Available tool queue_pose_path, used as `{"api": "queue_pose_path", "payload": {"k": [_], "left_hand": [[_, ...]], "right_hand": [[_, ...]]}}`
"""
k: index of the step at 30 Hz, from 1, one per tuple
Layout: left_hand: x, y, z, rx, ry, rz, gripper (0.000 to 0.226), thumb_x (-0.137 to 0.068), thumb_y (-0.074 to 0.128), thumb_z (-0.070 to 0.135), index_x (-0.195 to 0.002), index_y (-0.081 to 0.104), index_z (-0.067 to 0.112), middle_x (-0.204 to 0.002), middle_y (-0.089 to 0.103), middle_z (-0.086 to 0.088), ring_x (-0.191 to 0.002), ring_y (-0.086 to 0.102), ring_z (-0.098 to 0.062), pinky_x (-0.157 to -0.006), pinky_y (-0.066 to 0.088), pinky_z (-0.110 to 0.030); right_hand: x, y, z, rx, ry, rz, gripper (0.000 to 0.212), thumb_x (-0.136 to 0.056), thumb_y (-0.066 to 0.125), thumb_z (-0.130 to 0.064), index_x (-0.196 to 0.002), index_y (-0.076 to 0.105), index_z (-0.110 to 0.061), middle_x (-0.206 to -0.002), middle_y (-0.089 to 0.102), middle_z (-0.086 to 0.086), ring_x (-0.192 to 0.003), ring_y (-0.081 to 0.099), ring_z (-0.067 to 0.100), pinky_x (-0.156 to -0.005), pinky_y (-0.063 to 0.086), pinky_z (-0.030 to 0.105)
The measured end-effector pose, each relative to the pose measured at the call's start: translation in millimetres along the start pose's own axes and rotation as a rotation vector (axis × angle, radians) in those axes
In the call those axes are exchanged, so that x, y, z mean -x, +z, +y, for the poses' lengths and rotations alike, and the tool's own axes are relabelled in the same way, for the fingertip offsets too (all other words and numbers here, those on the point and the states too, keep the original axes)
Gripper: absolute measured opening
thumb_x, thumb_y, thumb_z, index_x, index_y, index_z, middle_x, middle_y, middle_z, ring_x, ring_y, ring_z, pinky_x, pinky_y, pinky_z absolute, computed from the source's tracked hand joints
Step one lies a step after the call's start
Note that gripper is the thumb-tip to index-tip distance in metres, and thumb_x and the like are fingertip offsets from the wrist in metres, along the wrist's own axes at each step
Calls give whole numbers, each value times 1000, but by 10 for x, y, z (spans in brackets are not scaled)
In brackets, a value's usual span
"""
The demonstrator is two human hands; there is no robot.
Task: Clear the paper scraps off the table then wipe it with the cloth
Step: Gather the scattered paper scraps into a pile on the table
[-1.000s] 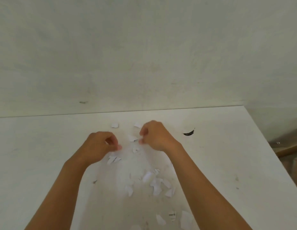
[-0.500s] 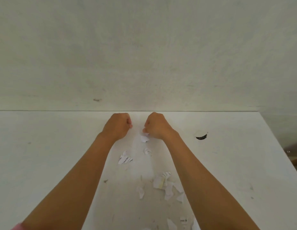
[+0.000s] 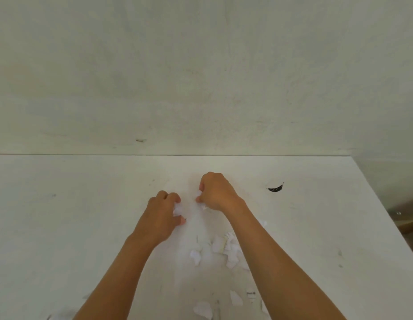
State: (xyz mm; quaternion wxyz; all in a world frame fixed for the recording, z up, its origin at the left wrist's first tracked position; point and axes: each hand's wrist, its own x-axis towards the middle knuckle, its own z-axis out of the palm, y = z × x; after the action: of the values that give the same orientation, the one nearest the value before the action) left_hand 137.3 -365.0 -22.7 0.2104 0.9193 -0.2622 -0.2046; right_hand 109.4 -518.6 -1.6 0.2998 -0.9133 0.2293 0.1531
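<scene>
Paper scraps [image 3: 220, 250]: small torn white pieces, irregular in outline, some curled, a few bearing faint print. They lie on the white table [image 3: 62, 227], in three places. First, a loose pile between the two forearms, near the right forearm; the pieces overlap and cannot be counted singly. Second, about four separate pieces [image 3: 235, 299] nearer the viewer at the bottom edge of the view, one with dark print. Third, scraps gathered in the hands.

Left hand [image 3: 160, 218]: one, fingers curled inward and clenched around a white wad of scraps that shows between fingers and thumb. Right hand [image 3: 218, 192]: one, fingers likewise closed, pinching white scraps at the fingertips, low on the table surface. The two hands sit near each other, not touching, with a narrow strip of bare table between them.

Other marks: one black crescent smudge [image 3: 275, 188] to the right of the right hand, well apart from the scraps; several faint grey scuffs scattered across the surface.

Edges: the far edge of the table meets a pale wall [image 3: 201, 65]; the right edge runs diagonally toward the viewer, with a brown wooden item [image 3: 406, 218] beyond it. Wide bare surface lies to the left of the left arm and to the right of the right arm.
</scene>
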Motion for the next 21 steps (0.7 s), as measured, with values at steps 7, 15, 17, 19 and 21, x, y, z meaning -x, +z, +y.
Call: {"api": "queue_pose_path", "payload": {"k": [7,15,17,19,21], "left_hand": [[211,-103,22,87,-27,-46,25,-80,65,9,-64,50,22,-71,52,4,-72,53,-18,-55,35,-17],[696,-340,-100,106,-71,-181,23,-71,76,24,-69,53,25,-80,57,2,-70,51,-11,-59,36,-20],[691,-201,55,135,22,-120,15,-77,70,23,-80,55,24,-86,55,3,-72,50,-9,-64,38,-19],[670,-4,204,124,105,-136,20,-79,68,22,-97,59,21,-94,51,3,-80,49,-12,-76,42,-25],[644,188,293,34,141,-192,27,-81,66,22,-106,57,19,-96,46,5,-89,47,-13,-81,41,-28]], "right_hand": [[314,75,-56,2,-31,-91,25,-81,68,-8,-104,64,2,-111,65,16,-97,63,28,-77,50,31],[853,-18,382,-117,1,-21,33,-75,73,-13,-106,64,-12,-108,59,7,-100,58,23,-85,47,30],[841,-94,660,-27,172,141,38,-78,70,-15,-115,59,-15,-120,54,10,-113,52,28,-93,46,34],[846,-129,853,30,291,125,41,-82,67,-18,-120,53,-14,-122,49,11,-115,48,31,-93,46,37],[837,-119,941,-14,297,97,30,-83,63,-12,-112,55,-8,-115,54,11,-109,53,30,-82,46,32]]}}
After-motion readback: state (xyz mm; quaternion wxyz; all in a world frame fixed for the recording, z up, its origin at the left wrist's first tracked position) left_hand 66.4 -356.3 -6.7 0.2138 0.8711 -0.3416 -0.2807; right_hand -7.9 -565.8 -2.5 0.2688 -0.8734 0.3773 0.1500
